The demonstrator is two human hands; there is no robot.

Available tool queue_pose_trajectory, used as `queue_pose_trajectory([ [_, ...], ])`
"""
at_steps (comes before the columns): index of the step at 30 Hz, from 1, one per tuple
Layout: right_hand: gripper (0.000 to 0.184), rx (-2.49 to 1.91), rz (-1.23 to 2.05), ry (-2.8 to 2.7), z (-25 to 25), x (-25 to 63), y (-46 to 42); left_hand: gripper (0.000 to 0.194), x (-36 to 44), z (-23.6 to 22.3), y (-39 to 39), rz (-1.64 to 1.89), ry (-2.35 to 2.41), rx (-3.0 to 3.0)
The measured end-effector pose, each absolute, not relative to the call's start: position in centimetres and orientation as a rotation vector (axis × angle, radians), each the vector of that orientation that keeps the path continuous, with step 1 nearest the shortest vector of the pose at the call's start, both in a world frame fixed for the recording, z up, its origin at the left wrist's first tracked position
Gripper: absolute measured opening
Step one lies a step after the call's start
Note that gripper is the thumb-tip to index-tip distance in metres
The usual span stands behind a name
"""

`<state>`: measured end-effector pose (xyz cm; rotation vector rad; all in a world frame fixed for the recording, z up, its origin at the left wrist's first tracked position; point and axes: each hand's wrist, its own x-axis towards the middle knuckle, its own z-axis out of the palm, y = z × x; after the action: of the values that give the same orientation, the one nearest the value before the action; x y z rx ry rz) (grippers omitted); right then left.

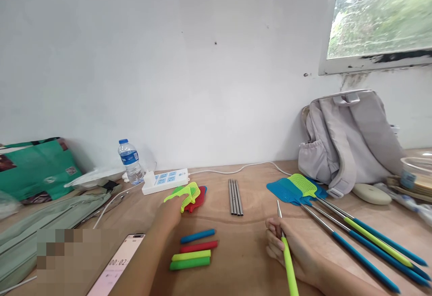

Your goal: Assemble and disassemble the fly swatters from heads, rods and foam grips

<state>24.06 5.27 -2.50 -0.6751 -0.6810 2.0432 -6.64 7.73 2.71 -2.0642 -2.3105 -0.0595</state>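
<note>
My right hand (281, 238) is closed around a metal rod with a yellow-green handle sleeve (289, 266); its bare tip (278, 208) points up and away. My left hand (171, 211) reaches to a small pile of mesh fly swatter heads and has its fingers on a yellow-green fly swatter head (191, 191). Its fingertips are partly hidden. Beneath that lie a red head (197, 202) and a bit of blue. Between the hands, several bare metal rods (235, 197) lie side by side. Nearer me are blue (197, 236), red (199, 246), yellow (191, 256) and green (190, 263) handle sleeves.
Several assembled fly swatters (362, 237) lie at the right, before a grey backpack (351, 138). A white power strip (166, 180) and a water bottle (131, 161) stand at the back left. A phone (118, 262) lies beside my left forearm.
</note>
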Motion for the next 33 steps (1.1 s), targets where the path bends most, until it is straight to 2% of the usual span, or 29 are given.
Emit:
queue_pose_trajectory([
  [6, 0.025, -0.753, 1.995, -0.836, -2.5, 24.1, 4.9, 0.034, -6.0, 3.2, 7.9, -0.121, -2.240, -2.120],
  [11, 0.033, -0.848, 1.849, -1.061, -2.6, 24.0, 4.3, 0.034, -5.6, 5.7, 7.7, -0.285, -2.151, -2.048],
  [14, 0.035, -0.874, 1.569, -1.345, -0.6, 24.2, 4.6, 0.027, -4.2, 7.7, 6.8, -0.599, -2.010, -2.071],
  [18, 0.030, -0.903, 0.992, -1.838, 5.2, 25.1, 4.6, 0.019, -0.7, 9.8, 4.3, -1.051, -1.936, -2.312],
  [22, 0.023, -1.064, 0.258, -2.200, 10.4, 26.2, 3.0, 0.019, 2.5, 10.8, 1.2, -1.017, -1.809, -2.472],
  [25, 0.022, -0.989, -0.164, -2.295, 11.3, 26.7, 1.7, 0.021, 4.1, 11.1, -0.4, -0.823, -1.663, -2.517],
  [28, 0.022, -0.884, -0.345, -2.308, 10.8, 26.9, 1.1, 0.017, 5.0, 11.1, -1.1, -0.735, -1.543, -2.508],
  [33, 0.022, -0.787, -0.362, -2.335, 10.2, 26.6, 1.1, 0.016, 5.4, 11.1, -1.5, -0.725, -1.482, -2.519],
])
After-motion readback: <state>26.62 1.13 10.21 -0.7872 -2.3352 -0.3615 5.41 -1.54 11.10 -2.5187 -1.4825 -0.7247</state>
